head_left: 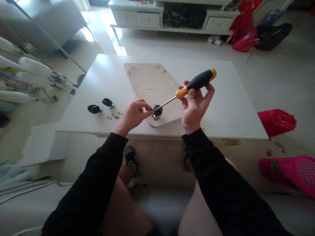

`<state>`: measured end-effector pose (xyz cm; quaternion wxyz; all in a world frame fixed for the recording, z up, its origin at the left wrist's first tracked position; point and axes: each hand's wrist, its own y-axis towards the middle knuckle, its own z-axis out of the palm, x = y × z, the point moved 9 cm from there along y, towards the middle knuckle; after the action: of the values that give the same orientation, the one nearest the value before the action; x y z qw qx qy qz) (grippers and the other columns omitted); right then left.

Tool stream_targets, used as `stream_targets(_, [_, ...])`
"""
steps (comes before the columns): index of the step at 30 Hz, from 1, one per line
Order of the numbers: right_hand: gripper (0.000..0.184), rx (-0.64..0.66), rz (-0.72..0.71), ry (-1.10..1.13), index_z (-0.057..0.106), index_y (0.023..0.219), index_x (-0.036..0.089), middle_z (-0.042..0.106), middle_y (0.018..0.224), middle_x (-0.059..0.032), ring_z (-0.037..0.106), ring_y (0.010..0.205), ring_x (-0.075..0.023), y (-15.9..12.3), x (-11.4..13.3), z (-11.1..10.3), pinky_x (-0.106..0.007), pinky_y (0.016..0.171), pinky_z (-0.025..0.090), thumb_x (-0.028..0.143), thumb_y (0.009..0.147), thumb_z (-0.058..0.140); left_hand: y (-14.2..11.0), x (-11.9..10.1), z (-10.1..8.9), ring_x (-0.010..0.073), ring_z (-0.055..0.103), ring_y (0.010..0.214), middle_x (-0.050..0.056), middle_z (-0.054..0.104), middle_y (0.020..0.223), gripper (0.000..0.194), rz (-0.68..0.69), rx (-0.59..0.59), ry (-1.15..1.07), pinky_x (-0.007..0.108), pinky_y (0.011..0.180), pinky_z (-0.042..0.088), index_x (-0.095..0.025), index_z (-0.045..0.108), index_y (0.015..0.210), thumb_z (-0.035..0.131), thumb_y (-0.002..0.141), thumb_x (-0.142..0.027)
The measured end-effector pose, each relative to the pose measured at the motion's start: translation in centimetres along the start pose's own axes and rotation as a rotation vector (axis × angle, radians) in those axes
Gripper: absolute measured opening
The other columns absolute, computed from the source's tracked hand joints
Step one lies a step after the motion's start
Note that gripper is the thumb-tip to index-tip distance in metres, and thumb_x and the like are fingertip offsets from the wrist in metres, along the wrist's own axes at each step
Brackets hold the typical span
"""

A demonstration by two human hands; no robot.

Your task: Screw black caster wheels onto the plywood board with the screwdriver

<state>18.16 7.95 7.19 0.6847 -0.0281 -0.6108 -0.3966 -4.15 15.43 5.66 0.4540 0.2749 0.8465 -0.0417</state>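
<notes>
My right hand (pixel 197 106) grips a screwdriver (pixel 201 79) with a black and yellow handle, its shaft slanting down to the left. At the shaft's tip, the thumb and fingers of my left hand (pixel 135 114) are pinched together; whatever is between them is too small to make out. Just below the tip, a black caster wheel (pixel 158 110) with a metal plate stands on the near corner of a pale rounded board (pixel 147 78). Two more casters, one caster (pixel 94 108) and another caster (pixel 107 102), lie left of my left hand, near several small screws (pixel 115 116).
The board lies on a white table (pixel 216 114). Right of the table are a red bin (pixel 277 123) and a pink mesh basket (pixel 290 173). A white cabinet (pixel 137 19) stands beyond, with bags (pixel 273 36) beside it. White-handled objects (pixel 34 67) crowd the left.
</notes>
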Motion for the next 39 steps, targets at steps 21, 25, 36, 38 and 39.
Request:
stream_targets(21, [0.046,-0.018,0.012,0.122,0.039,0.131,0.039,0.077,0.121,-0.0002,0.082,0.1,-0.0194,0.1,0.5,-0.3,-0.05,0.095,0.072,0.038,0.096,0.068,-5.5,16.7,-10.1,0.0194,0.07,0.068,0.009,0.083,0.097,0.02,-0.601,-0.136,0.489,0.035,0.078,0.053,-0.018,0.083,0.101,0.076,0.089,-0.032])
stream_targets(25, [0.047,-0.023,0.007,0.13,0.04,0.131,0.039,0.077,0.12,-0.0007,0.082,0.102,-0.02,0.1,0.5,-0.2,-0.05,0.095,0.071,0.038,0.095,0.07,-4.6,15.1,-10.0,0.0152,0.067,0.061,0.01,0.083,0.103,0.027,-0.602,-0.211,0.428,0.032,0.071,0.052,-0.015,0.081,0.114,0.068,0.092,-0.025])
stream_targets(36, [0.064,-0.177,0.005,0.128,0.043,0.133,0.037,0.071,0.115,0.0001,0.081,0.094,-0.0205,0.1,1.4,-1.0,-0.046,0.084,0.072,0.043,0.084,0.083,-1.9,5.0,-0.7,0.0087,0.057,0.053,0.001,0.071,0.076,0.031,-0.187,0.005,-0.05,0.02,0.05,0.042,-0.016,0.08,0.106,0.077,0.085,-0.038])
stream_targets(38, [0.064,-0.198,0.007,0.124,0.043,0.131,0.036,0.072,0.112,0.0009,0.081,0.09,-0.0189,-0.1,1.8,-1.0,-0.042,0.078,0.072,0.041,0.083,0.085,-1.7,4.4,0.9,0.0085,0.056,0.052,0.0,0.07,0.073,0.039,-0.182,0.083,-0.114,0.02,0.05,0.042,-0.014,0.08,0.114,0.08,0.083,-0.038])
stream_targets(39, [0.064,-0.194,0.004,0.114,0.043,0.13,0.035,0.072,0.111,0.0013,0.081,0.089,-0.0184,-0.2,2.0,-0.9,-0.04,0.076,0.072,0.04,0.082,0.086,-1.6,4.3,1.5,0.0086,0.055,0.052,-0.001,0.07,0.071,0.046,-0.191,0.124,-0.145,0.02,0.05,0.042,-0.014,0.079,0.122,0.081,0.082,-0.037])
